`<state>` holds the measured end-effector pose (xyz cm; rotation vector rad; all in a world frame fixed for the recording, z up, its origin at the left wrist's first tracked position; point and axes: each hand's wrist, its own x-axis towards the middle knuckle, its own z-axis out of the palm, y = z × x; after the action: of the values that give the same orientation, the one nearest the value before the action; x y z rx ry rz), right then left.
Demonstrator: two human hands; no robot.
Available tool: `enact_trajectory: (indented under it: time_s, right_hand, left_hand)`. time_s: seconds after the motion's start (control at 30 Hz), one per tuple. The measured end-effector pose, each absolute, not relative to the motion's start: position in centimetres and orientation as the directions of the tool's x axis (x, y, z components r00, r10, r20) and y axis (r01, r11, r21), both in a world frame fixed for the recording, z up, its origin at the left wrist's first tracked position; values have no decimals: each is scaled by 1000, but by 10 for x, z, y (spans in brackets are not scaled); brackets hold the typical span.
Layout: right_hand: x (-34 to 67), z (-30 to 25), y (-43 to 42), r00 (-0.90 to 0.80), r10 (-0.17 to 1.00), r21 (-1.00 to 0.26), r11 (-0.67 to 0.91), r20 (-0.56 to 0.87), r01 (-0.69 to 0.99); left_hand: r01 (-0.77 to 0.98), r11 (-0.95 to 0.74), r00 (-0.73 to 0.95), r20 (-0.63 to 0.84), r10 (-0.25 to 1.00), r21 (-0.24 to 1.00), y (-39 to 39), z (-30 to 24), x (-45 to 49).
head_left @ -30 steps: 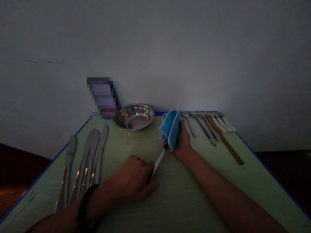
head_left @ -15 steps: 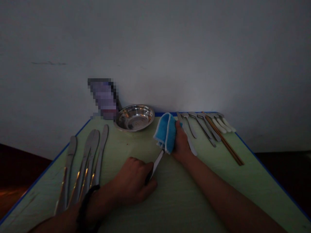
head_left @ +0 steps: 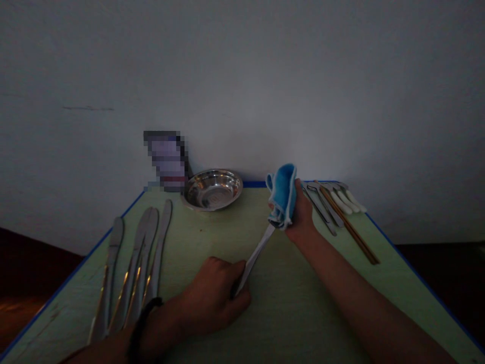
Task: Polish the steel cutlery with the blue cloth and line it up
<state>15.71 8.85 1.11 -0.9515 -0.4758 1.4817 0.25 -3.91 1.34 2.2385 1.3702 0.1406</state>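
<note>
My left hand (head_left: 217,293) is closed around the near end of a slim piece of metal cutlery (head_left: 257,254), which slants up and to the right above the table. Its far end disappears into a folded blue cloth (head_left: 284,194) with pale edging, so I cannot tell its kind. Gripping that cloth from the right side is my right hand (head_left: 302,215), its fingers mostly hidden behind the fabric. Several metal table knives (head_left: 143,253) lie side by side to the left of my left hand, their near ends partly covered by my forearm.
A shiny steel bowl (head_left: 212,191) stands at the back, beside a blurred upright phone-like object (head_left: 168,162). Toward the right lie metal cutlery (head_left: 328,207), wooden chopsticks (head_left: 352,230) and several white-handled utensils (head_left: 346,199). The green table (head_left: 212,235) has blue edges and meets a wall (head_left: 242,91).
My right hand and the cloth have slid away toward the far end of the cutlery, up and to the right, baring more of it. My left hand keeps its grip. The view has shifted slightly.
</note>
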Motion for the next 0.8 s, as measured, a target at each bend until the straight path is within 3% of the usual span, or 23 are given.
enact_trajectory:
  time_s: [0.1, 0.2, 0.3, 0.4, 0.6, 0.8]
  right_hand:
    - [162, 37, 86, 78, 951, -728, -174, -299, -663]
    - [163, 52, 81, 36, 974, -726, -142, -223, -672]
    - [156, 52, 74, 123, 973, -780, -79, -197, -621]
    - [139, 38, 59, 174, 966, -860, -80, -191, -504]
    - [113, 17, 34, 111, 968, -924, -175, -224, -340]
    - [130, 41, 53, 82, 964, -836, -176, -254, -520]
  left_hand:
    - [664, -198, 449, -173, 877, 721, -39, 18, 5]
    - [355, 37, 416, -193, 889, 934, -39, 16, 10]
    - [107, 159, 330, -186, 926, 981, -41, 8, 15]
    - [-20, 213, 270, -200, 942, 977, -42, 1, 16]
    - [26, 171, 159, -173, 972, 985, -41, 0, 16]
    - [146, 118, 240, -151, 959, 982, -41, 3, 12]
